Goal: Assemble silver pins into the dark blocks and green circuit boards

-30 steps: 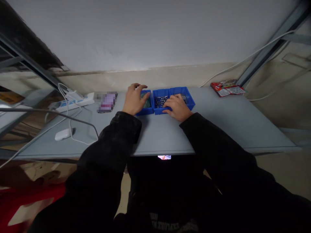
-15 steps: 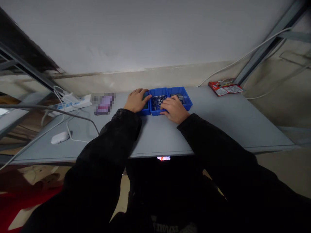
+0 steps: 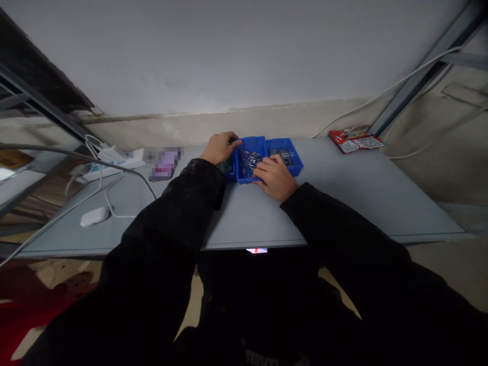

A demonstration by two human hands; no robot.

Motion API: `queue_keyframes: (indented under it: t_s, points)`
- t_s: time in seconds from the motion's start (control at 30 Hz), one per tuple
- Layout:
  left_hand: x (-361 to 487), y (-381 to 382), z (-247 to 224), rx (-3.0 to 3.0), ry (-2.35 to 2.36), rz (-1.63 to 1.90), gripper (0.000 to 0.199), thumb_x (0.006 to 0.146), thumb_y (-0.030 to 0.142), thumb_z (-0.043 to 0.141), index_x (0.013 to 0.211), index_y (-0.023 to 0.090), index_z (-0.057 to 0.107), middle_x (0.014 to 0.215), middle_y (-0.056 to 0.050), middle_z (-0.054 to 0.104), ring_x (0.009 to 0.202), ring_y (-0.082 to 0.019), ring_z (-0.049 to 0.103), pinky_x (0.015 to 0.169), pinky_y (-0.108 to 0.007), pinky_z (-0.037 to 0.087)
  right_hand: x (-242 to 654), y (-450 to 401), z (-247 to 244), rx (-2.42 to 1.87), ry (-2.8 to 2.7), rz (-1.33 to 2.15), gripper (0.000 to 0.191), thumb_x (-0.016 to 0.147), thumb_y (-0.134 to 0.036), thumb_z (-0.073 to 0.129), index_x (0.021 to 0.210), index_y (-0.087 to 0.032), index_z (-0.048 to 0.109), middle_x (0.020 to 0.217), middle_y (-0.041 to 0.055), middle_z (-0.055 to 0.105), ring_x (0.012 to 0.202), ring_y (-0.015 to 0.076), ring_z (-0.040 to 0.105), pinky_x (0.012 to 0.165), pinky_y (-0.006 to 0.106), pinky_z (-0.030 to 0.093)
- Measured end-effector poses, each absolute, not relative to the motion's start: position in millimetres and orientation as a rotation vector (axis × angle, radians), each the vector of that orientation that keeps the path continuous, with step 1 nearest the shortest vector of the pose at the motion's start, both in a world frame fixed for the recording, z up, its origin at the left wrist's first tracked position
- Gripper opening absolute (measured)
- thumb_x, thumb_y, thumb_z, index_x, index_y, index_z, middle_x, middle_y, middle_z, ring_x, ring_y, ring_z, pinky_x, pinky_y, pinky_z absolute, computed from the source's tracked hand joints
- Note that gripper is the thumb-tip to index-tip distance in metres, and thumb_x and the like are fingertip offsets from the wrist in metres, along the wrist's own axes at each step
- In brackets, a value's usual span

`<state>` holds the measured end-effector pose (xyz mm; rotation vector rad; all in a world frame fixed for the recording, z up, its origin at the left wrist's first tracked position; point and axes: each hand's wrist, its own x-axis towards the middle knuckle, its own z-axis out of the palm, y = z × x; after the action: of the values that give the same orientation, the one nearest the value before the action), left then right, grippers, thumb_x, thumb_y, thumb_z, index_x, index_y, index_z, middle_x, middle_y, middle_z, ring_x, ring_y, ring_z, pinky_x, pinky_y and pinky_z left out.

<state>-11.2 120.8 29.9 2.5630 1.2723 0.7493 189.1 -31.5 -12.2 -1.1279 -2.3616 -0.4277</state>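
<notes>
Three blue plastic bins stand side by side on the grey table. The middle bin [image 3: 249,140] holds many thin, shiny metal pieces like screws or nails [image 3: 249,161]. My left hand [image 3: 221,148] reaches over the left bin [image 3: 230,178] and pinches the middle bin's left rim near its back corner. Green contents show in part under that hand. At the middle bin's front right corner, my right hand [image 3: 277,178] has its fingers over the rim and its thumb low in front. Grey metal pieces lie in the right bin [image 3: 295,161], partly behind my right hand.
On the left of the table [image 3: 259,218] are a white power strip [image 3: 131,158] with cables, a blurred phone [image 3: 165,163] and a white earbud case [image 3: 94,217]. A red snack packet [image 3: 355,140] lies at the back right. Behind stands a wall [image 3: 244,61].
My left hand has moved up and back along the rim, its fingers now bent at the back corner. More of the left bin's green contents shows. My right hand has barely shifted.
</notes>
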Motion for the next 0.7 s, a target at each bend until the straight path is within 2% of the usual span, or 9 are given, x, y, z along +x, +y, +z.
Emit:
queue_keyframes:
  t_s: [0.07, 0.13, 0.27, 0.33, 0.5, 0.7]
  points:
    - [-11, 117, 34, 2.521, 1.224, 0.849, 0.023, 0.091, 0.042, 0.062, 0.097, 0.023, 0.074, 0.101, -0.009, 0.076, 0.093, -0.027, 0.067, 0.094, -0.045, 0.051, 184, -38, -11, -1.112, -2.337, -0.467, 0.019, 0.095, -0.019, 0.060, 0.112, -0.017, 0.069, 0.112, 0.0126, 0.067, 0.106, 0.0297, 0.055, 0.093, 0.046, 0.039]
    - [-12, 109, 41, 2.486, 1.162, 0.933, 0.020, 0.090, 0.041, 0.064, 0.095, 0.022, 0.072, 0.100, -0.008, 0.076, 0.094, -0.026, 0.066, 0.095, -0.044, 0.050, 177, -44, -9, -1.020, -2.352, -0.529, 0.034, 0.095, -0.020, 0.061, 0.129, -0.019, 0.065, 0.132, 0.0150, 0.062, 0.119, 0.0325, 0.053, 0.102, 0.049, 0.039]
    - [-15, 85, 57, 2.384, 1.061, 1.025, 0.017, 0.088, 0.035, 0.067, 0.094, 0.019, 0.068, 0.102, -0.008, 0.074, 0.097, -0.024, 0.067, 0.098, -0.042, 0.051, 167, -49, -9, -0.756, -2.497, -0.594, 0.054, 0.098, -0.023, 0.059, 0.151, -0.022, 0.049, 0.155, 0.0129, 0.049, 0.142, 0.0331, 0.044, 0.120, 0.054, 0.033]
    - [-16, 74, 64, 2.327, 1.015, 1.037, 0.015, 0.089, 0.033, 0.066, 0.094, 0.018, 0.066, 0.103, -0.007, 0.074, 0.097, -0.024, 0.067, 0.096, -0.041, 0.053, 164, -47, -13, -0.673, -2.548, -0.568, 0.053, 0.099, -0.020, 0.057, 0.152, -0.021, 0.048, 0.158, 0.0115, 0.048, 0.147, 0.0302, 0.042, 0.123, 0.053, 0.032]
    - [-22, 56, 69, 2.313, 0.974, 0.996, 0.015, 0.093, 0.034, 0.063, 0.098, 0.020, 0.062, 0.113, -0.007, 0.072, 0.108, -0.024, 0.065, 0.101, -0.043, 0.052, 161, -41, -22, -0.640, -2.587, -0.461, 0.041, 0.100, -0.019, 0.056, 0.141, -0.017, 0.061, 0.156, 0.0112, 0.051, 0.151, 0.0286, 0.040, 0.125, 0.053, 0.034]
    - [-27, 44, 69, 2.210, 0.899, 0.949, 0.019, 0.096, 0.038, 0.063, 0.103, 0.021, 0.058, 0.123, -0.008, 0.066, 0.114, -0.023, 0.062, 0.096, -0.037, 0.055, 162, -42, -24, -0.614, -2.606, -0.435, 0.039, 0.098, -0.012, 0.058, 0.136, -0.017, 0.065, 0.158, 0.0101, 0.049, 0.154, 0.0273, 0.035, 0.128, 0.053, 0.031]
